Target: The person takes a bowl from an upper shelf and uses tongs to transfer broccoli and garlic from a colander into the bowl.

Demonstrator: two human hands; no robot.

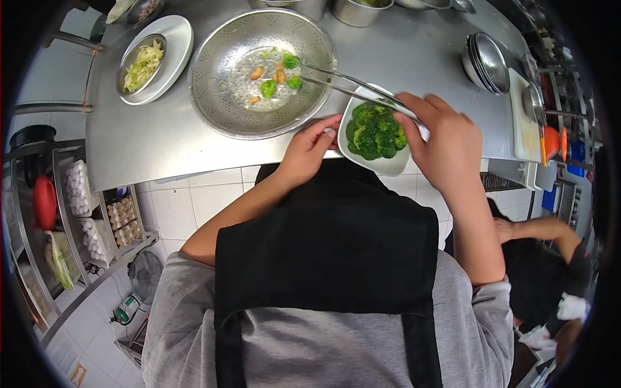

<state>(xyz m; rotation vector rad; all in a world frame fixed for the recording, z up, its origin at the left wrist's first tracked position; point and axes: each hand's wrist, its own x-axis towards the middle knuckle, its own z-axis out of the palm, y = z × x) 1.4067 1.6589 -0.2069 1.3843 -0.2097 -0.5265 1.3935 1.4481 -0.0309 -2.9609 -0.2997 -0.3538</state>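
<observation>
A large perforated metal colander (213, 107) rests on the steel counter, with several small broccoli florets and orange pieces inside. Held in my right hand (446, 139) are long metal tongs (352, 87), whose tips reach into the colander by a broccoli floret (290, 61). Whether the tips touch it I cannot tell. Below the tongs a white square dish (392, 167) holds a mound of broccoli (375, 132) at the counter's front edge. My left hand (312, 149) has its fingers at the left side of this dish, gripping its rim.
On the left stands a white plate (184, 48) bearing a bowl of shredded vegetable (143, 64). Stacked metal bowls (486, 64) and a white cutting board (525, 132) are at the right. Metal pots (362, 11) line the back. A co-worker (540, 271) is at the lower right.
</observation>
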